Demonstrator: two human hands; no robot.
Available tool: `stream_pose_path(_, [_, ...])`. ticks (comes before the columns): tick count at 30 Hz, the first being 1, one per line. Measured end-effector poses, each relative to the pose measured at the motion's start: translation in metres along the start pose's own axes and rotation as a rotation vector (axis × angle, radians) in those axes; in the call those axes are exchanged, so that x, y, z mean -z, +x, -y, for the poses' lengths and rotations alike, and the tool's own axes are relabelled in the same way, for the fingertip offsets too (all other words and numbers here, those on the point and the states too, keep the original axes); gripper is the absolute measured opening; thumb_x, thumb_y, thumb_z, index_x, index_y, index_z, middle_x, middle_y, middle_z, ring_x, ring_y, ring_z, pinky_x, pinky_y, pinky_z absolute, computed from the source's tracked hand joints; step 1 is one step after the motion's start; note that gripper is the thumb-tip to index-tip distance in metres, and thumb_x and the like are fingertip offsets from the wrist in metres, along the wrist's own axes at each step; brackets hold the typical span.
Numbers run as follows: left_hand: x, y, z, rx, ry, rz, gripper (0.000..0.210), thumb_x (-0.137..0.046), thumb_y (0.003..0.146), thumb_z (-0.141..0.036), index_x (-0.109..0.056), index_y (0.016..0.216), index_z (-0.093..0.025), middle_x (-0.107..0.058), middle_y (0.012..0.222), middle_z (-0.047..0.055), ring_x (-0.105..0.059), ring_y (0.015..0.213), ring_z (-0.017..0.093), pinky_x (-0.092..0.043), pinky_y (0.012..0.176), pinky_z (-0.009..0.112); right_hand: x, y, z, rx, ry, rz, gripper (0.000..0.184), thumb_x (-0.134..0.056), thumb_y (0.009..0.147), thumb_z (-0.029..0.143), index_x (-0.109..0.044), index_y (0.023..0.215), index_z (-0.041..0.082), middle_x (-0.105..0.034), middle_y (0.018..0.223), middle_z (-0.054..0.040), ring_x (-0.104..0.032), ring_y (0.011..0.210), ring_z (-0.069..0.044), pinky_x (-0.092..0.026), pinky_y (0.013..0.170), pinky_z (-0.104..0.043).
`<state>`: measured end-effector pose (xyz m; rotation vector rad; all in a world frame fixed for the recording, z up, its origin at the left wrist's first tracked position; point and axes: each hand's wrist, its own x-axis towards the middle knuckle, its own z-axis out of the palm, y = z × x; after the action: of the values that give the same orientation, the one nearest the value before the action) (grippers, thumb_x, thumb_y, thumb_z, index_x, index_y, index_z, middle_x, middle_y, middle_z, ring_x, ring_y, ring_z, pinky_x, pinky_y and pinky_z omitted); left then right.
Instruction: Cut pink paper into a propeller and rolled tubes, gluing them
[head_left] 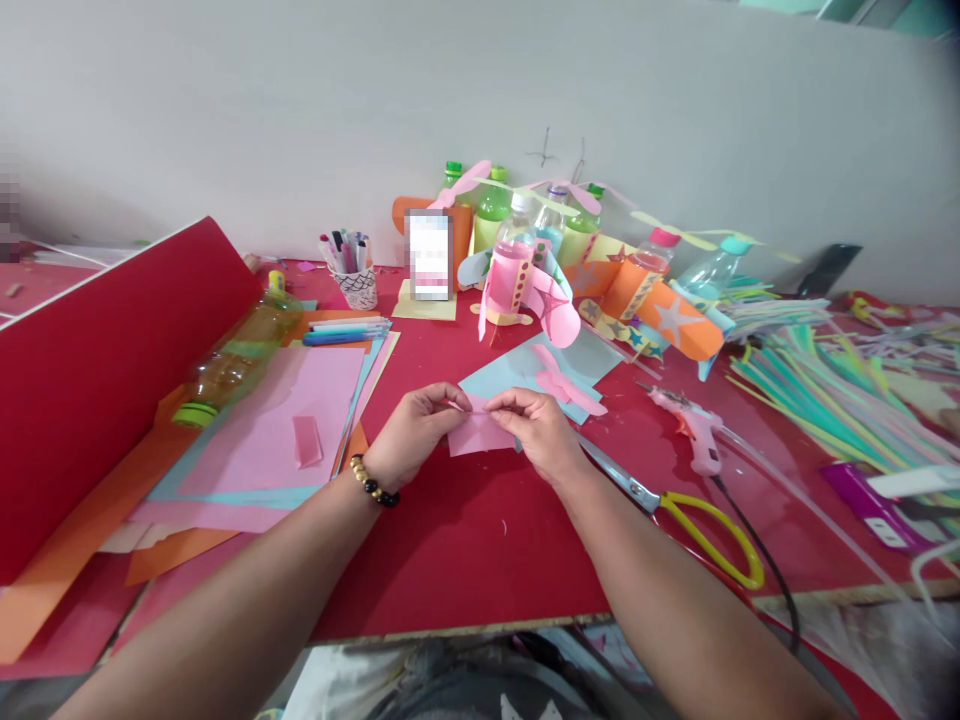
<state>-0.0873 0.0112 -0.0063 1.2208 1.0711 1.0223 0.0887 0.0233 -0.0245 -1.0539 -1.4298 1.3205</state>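
Observation:
Between my two hands is a small piece of pink paper (480, 436), pinched along its upper edge. My left hand (427, 425), with a beaded bracelet at the wrist, is closed on its left corner. The fingertips of my right hand (538, 428) are closed on the right side of the same edge. Just beyond lies a light blue sheet (502, 375), with a pink paper propeller (568, 382) on it. Beside my right forearm rest large scissors (637, 490) with yellow handles.
Plastic bottles decorated with coloured paper (517, 270) stand against the wall. A pink glue gun (697, 430) and straws (840, 400) lie at right. At left are stacked paper sheets (300, 370), a bottle (236, 350), pens in a cup (355, 287) and a red panel (120, 370).

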Motion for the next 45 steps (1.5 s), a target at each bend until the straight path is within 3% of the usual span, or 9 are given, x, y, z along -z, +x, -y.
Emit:
stream_pose_path(7, [-0.003,-0.002,-0.009,0.067,-0.068,0.021,0.013,-0.06,0.068,-0.025,-0.054,0.074,-0.015,-0.052,0.067,-0.001,-0.048,0.057,0.008,-0.039,0.053,0.02,0.0,-0.002,0.005,0.047,-0.093,-0.002,0.01,-0.058,0.076,0.025,-0.067,0.079,0.02,-0.06,0.067,0.001,-0.051,0.061,-0.012,-0.04,0.06,-0.024])
stream_pose_path(12, [-0.003,-0.002,-0.01,0.137,-0.109,0.032,0.016,-0.062,0.069,-0.028,-0.054,0.072,-0.015,-0.051,0.063,-0.003,-0.047,0.053,0.007,-0.037,0.05,0.019,0.0,-0.005,0.01,0.16,-0.259,0.022,0.014,-0.054,0.079,0.02,-0.067,0.081,0.021,-0.064,0.071,-0.0004,-0.054,0.065,-0.014,-0.042,0.063,-0.026])
stream_pose_path(21, [0.004,-0.002,-0.005,0.25,-0.058,0.157,0.024,-0.064,0.071,-0.036,-0.057,0.076,-0.014,-0.053,0.066,-0.001,-0.048,0.055,0.008,-0.036,0.048,0.019,-0.002,-0.009,0.018,0.256,-0.39,0.066,0.018,-0.049,0.082,0.019,-0.067,0.084,0.022,-0.066,0.077,-0.0009,-0.058,0.069,-0.015,-0.044,0.067,-0.027])
stream_pose_path(36, [0.0,0.0,-0.003,-0.042,0.3,0.063,0.019,-0.057,0.074,-0.033,-0.057,0.076,-0.015,-0.055,0.066,-0.001,-0.048,0.058,0.01,-0.036,0.053,0.019,-0.001,-0.005,0.01,0.027,-0.198,0.046,0.013,-0.056,0.077,0.026,-0.065,0.082,0.019,-0.059,0.063,0.0019,-0.046,0.054,-0.01,-0.036,0.053,-0.023])
stream_pose_path(45, [-0.001,-0.002,-0.001,-0.136,0.433,0.025,0.016,-0.054,0.075,-0.029,-0.061,0.072,-0.015,-0.06,0.069,0.001,-0.05,0.062,0.011,-0.039,0.057,0.02,-0.001,-0.003,0.004,-0.079,-0.13,0.113,0.015,-0.063,0.072,0.032,-0.066,0.077,0.018,-0.065,0.069,-0.0004,-0.055,0.062,-0.013,-0.041,0.061,-0.026])
